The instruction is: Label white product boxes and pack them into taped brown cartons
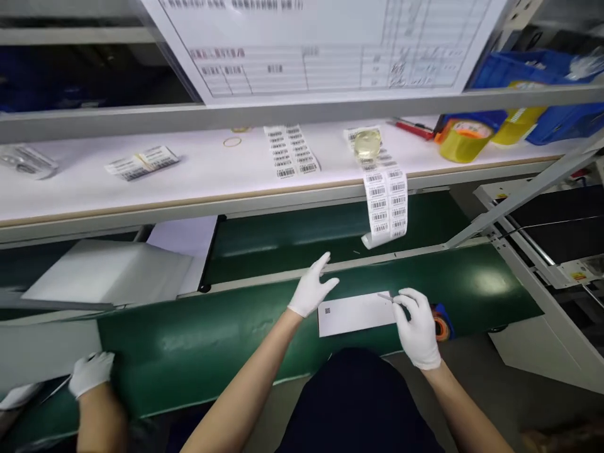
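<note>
barcode labels (385, 204) unreadable, posted sheet (325, 44) cropped, blurred

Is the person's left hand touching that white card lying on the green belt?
Apart. The head view shows the left hand raised with fingers spread, green belt showing between it and the white card. The right hand is at the card's other end.

2 white gloves, bare forearms, dark navy clothing w/o markings

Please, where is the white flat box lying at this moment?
In the head view the white flat box lies on the green belt, right of centre, between the open left hand and the right hand, below the hanging barcode label strip.
</note>
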The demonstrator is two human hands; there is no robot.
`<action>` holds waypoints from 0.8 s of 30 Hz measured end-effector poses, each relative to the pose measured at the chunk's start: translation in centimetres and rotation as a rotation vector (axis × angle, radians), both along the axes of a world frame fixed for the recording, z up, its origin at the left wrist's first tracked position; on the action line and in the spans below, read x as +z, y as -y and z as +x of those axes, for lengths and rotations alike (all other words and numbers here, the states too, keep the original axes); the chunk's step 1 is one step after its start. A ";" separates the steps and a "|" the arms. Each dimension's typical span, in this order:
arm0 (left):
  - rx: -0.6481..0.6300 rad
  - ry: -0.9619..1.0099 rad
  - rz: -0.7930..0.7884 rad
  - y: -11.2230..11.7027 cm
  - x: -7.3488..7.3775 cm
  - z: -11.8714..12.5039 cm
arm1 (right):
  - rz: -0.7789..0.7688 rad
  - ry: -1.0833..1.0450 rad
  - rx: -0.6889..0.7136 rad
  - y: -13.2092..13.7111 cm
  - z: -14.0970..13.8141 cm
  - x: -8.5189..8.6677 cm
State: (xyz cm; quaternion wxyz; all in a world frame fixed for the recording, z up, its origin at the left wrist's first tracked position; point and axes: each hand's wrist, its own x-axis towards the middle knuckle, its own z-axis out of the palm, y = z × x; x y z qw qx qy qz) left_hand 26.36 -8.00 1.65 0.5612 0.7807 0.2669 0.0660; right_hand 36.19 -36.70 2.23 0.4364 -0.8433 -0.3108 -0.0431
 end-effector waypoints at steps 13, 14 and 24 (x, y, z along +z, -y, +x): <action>0.002 -0.234 -0.580 3.9 -13.0 -11.8 | -0.332 -0.760 0.249 -5.5 -4.6 -7.2; 0.002 -0.227 -0.585 3.7 -13.0 -11.8 | -0.331 -0.762 0.277 -6.5 -5.0 -7.6; -0.036 -0.319 -0.691 2.4 -11.8 -12.0 | -0.513 -0.702 0.291 -11.5 -6.4 -9.3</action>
